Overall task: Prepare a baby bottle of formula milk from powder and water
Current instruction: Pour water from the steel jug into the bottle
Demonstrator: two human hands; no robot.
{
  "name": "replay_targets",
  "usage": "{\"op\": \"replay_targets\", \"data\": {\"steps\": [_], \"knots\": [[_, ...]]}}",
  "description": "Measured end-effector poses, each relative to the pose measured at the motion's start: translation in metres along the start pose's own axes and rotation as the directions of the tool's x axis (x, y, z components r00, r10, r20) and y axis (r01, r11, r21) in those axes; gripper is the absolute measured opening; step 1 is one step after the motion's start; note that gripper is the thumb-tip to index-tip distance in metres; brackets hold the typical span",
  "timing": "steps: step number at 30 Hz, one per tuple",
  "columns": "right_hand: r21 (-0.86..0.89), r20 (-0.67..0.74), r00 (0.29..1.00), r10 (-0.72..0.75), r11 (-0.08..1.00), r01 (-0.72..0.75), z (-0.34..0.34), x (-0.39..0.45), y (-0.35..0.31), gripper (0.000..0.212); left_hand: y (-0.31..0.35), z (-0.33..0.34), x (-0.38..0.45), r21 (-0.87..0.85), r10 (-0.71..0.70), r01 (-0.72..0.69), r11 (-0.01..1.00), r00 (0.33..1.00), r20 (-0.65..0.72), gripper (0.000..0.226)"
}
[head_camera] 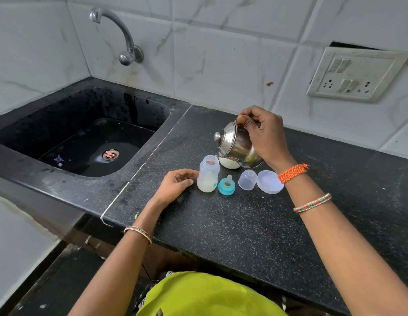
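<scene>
1. Fingers point(248, 124) of the right hand point(264, 135) are curled around the handle of a small steel kettle point(237, 147), gripping it at the top.
2. That kettle is tilted towards the left, its lid on, its spout just above the open mouth of the baby bottle point(208, 174); a thin stream of water seems to run from the spout into the bottle.
3. Left hand point(175, 185) rests on the desk point(244, 224) just beside the bottle, its fingers point(187, 173) loosely bent and apart, their tips touching or nearly touching the bottle's side; I cannot tell which.
4. The bottle stands upright on the dark speckled desk, uncapped, with a pale layer at its bottom.
5. Just right of it stands the teal ring with its teat point(227, 185), upright.
6. Next to that lies a clear cap point(247, 180) on its side, and a round white lid point(269, 182) lies beyond it.
7. Behind the bottle, partly hidden under the kettle, sits a white tub point(229, 162).
8. A black sink point(84, 142) lies to the left, with a metal tap point(121, 35) on the tiled wall above it.
9. A switch plate point(355, 75) is set into the wall at right.
</scene>
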State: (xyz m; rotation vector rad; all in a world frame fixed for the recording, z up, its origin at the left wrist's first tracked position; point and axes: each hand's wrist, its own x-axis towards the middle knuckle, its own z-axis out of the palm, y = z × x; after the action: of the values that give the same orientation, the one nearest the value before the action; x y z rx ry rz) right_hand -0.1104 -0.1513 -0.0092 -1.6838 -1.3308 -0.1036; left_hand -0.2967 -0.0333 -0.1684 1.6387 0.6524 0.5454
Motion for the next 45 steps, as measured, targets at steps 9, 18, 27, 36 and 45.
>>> {"op": "replay_targets", "data": {"steps": [9, 18, 27, 36, 45], "knots": [[-0.044, -0.006, 1.0, 0.0, 0.999, 0.0, 0.0, -0.002, -0.002, 0.011, -0.002, -0.001, 0.0, 0.007, -0.018, 0.018, 1.0, 1.0, 0.006, 0.036], [-0.091, 0.004, 1.0, -0.021, 0.996, 0.022, 0.002, -0.004, -0.005, 0.015, -0.002, -0.002, 0.001, 0.016, -0.025, 0.025, 1.0, 1.0, 0.009, 0.035], [-0.178, 0.018, 0.999, -0.041, 0.983, 0.044, 0.003, -0.004, -0.01, 0.018, 0.002, -0.002, -0.003, 0.006, -0.027, 0.027, 1.0, 1.0, 0.01, 0.035], [-0.19, 0.027, 0.998, -0.059, 0.98, 0.063, 0.007, -0.003, -0.011, 0.019, 0.004, -0.002, -0.004, 0.019, -0.026, 0.026, 0.999, 1.0, 0.008, 0.034], [-0.205, 0.043, 0.994, -0.098, 0.973, 0.105, 0.011, -0.002, -0.009, 0.016, 0.002, -0.003, -0.003, 0.02, -0.018, 0.018, 1.0, 1.0, 0.017, 0.035]]}}
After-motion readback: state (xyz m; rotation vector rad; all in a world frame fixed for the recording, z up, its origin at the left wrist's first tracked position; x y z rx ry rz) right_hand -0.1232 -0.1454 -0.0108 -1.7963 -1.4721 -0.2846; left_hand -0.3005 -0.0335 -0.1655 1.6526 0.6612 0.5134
